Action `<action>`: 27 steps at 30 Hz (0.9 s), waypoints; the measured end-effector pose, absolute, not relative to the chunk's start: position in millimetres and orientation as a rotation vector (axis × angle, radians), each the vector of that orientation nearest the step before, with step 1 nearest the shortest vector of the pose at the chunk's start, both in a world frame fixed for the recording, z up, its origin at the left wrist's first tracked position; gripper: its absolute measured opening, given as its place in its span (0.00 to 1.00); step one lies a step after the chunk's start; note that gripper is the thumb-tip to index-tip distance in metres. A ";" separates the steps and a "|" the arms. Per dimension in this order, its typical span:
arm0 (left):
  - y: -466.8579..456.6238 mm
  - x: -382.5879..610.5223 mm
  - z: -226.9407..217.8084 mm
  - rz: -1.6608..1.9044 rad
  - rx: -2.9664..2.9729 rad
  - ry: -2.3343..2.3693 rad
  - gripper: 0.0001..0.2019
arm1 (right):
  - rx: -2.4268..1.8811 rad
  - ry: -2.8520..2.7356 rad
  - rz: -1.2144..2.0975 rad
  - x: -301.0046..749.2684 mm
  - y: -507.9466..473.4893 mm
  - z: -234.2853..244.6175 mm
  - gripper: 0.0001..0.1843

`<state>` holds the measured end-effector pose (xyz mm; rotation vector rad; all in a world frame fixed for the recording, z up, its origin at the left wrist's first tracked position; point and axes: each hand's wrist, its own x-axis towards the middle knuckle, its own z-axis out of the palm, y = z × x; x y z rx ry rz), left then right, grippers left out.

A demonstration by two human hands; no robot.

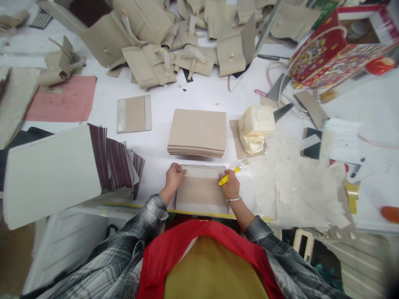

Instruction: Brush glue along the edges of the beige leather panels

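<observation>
Flat on the table before me lies a light panel (199, 203) with a beige piece (201, 189) across its middle. My left hand (173, 177) pinches the panel's upper left corner. In my right hand (230, 185) is a paintbrush (230, 175) with a yellow handle, its bristles pointing away to the upper right. That hand also rests at the panel's right edge. Just beyond the panel stands a stack of beige sheets (198, 128). Right of the stack, a squarish cream-coloured container (257, 122) sits on a scrap of board, with pale residue around it.
Dark-edged panels (56, 166) fan out at the left. A smaller panel (134, 114) lies left of the stack. Beige bag pieces (149, 66) with small gold fittings crowd the back. Pale scraps (296, 182) cover the right side, below a red patterned paper bag (327, 50).
</observation>
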<state>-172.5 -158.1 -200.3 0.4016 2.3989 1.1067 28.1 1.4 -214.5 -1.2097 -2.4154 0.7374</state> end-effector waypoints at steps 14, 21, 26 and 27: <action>-157.3 -171.8 -195.8 0.977 0.406 2.481 0.17 | -1.204 -2.434 0.708 28.4 2.3 -219.9 0.14; -154.9 -170.6 -194.8 0.961 0.415 2.486 0.16 | -1.215 -2.425 0.707 25.9 1.3 -219.8 0.13; -157.4 -167.8 -187.1 0.792 0.623 2.614 0.18 | -1.290 -2.449 0.628 24.4 2.7 -215.2 0.15; -159.2 -166.1 -185.8 0.748 0.740 2.679 0.19 | -1.293 -2.448 0.588 25.2 2.3 -213.4 0.16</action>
